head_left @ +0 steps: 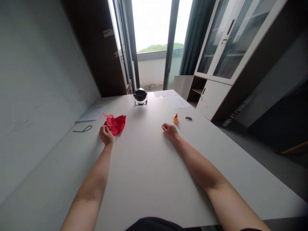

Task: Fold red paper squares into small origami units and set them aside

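Loosely curled right hand on tabletop, left hand pinching creased red paper

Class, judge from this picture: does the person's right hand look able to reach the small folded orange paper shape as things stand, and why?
Probably yes: the right hand, seemingly holding nothing, is close to the small folded orange paper shape, and nothing visible on the white table stands between them.

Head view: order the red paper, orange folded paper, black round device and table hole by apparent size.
1. Red paper
2. Black round device
3. Orange folded paper and table hole: too alike to rank
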`<state>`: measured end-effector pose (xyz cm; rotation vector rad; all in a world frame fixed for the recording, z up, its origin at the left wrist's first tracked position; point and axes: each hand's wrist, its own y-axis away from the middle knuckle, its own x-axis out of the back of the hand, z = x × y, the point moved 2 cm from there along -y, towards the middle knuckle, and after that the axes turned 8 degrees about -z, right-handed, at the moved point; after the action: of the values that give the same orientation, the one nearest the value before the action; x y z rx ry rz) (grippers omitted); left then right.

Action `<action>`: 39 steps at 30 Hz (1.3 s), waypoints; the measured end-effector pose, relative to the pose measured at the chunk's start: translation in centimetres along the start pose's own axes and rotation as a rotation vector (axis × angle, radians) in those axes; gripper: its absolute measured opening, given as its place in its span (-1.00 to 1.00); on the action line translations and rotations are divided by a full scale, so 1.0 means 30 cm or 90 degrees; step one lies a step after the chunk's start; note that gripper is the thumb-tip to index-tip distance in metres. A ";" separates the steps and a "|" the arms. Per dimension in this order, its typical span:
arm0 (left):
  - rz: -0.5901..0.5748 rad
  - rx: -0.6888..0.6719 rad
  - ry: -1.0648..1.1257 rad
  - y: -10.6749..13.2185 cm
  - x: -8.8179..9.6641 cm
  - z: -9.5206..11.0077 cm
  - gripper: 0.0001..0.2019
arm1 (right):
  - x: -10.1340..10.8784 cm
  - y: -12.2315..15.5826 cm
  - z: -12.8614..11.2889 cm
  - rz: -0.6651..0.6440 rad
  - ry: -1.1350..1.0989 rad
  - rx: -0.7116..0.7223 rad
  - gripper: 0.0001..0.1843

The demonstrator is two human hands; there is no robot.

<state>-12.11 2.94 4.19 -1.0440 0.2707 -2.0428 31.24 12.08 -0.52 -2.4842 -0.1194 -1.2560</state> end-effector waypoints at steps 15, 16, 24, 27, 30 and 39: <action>-0.711 -0.505 0.210 0.367 -0.120 0.350 -0.56 | 0.048 0.022 -0.120 0.153 -0.069 0.107 -0.77; -0.713 -0.473 0.223 0.362 -0.123 0.340 -0.52 | 0.047 0.032 -0.151 0.151 -0.070 0.134 -0.77; -0.626 -0.374 0.136 0.312 -0.162 0.250 -0.70 | -0.019 0.107 -0.357 -0.080 0.049 0.334 -0.83; -0.569 -0.404 0.090 0.292 -0.164 0.230 -0.81 | -0.042 0.118 -0.364 -0.187 0.046 0.334 -0.84; -0.518 -0.427 0.059 0.283 -0.165 0.220 -0.88 | -0.048 0.121 -0.355 -0.219 0.041 0.277 -0.84; -0.542 -0.435 -0.028 0.290 -0.201 0.196 -0.66 | -0.079 0.141 -0.353 -0.216 0.114 0.268 -0.69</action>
<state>-0.75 2.70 0.02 -1.8484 0.6054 -2.7526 22.71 4.65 2.20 -2.0340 -0.7065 -1.4047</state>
